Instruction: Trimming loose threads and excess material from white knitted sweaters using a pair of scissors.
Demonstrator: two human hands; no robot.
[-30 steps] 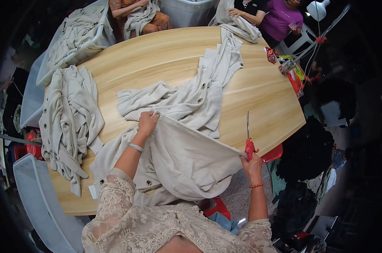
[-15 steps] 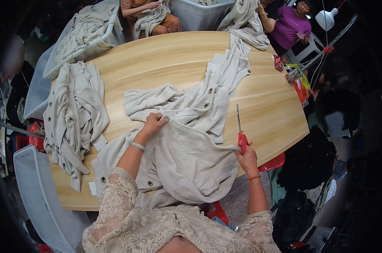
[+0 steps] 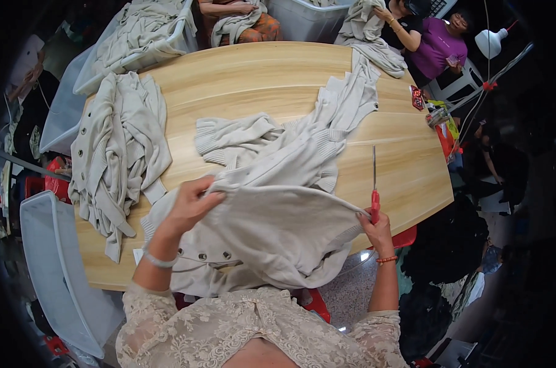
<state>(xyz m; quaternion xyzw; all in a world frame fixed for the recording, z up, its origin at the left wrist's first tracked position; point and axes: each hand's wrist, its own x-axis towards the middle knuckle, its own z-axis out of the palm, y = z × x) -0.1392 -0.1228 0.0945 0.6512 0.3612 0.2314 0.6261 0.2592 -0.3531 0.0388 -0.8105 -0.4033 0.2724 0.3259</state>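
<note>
A cream knitted cardigan (image 3: 278, 221) is stretched between my two hands over the near part of the table. My left hand (image 3: 191, 205) is closed on its upper edge, thumb and fingers pinching the knit. At the other end, my right hand (image 3: 378, 233) grips red-handled scissors (image 3: 375, 205) and the fabric edge together. The thin metal blades point away from me, above the tabletop. Dark buttons show along a lower fold of the cardigan. Just beyond it lies more cream knitwear (image 3: 314, 138), its sleeve reaching toward the far right; where one garment ends, I cannot tell.
More cream cardigans (image 3: 121, 135) are heaped at the table's left. Tubs of knitwear (image 3: 146, 61) stand beyond the wooden table (image 3: 241, 73); a pale bin (image 3: 63, 264) is at near left. A lamp (image 3: 491, 44) hangs far right. Several people work around the table.
My left hand has moved left and nearer, pulling the cardigan's edge taut. My right hand and the scissors have shifted slightly right. The view has shifted a little too.
</note>
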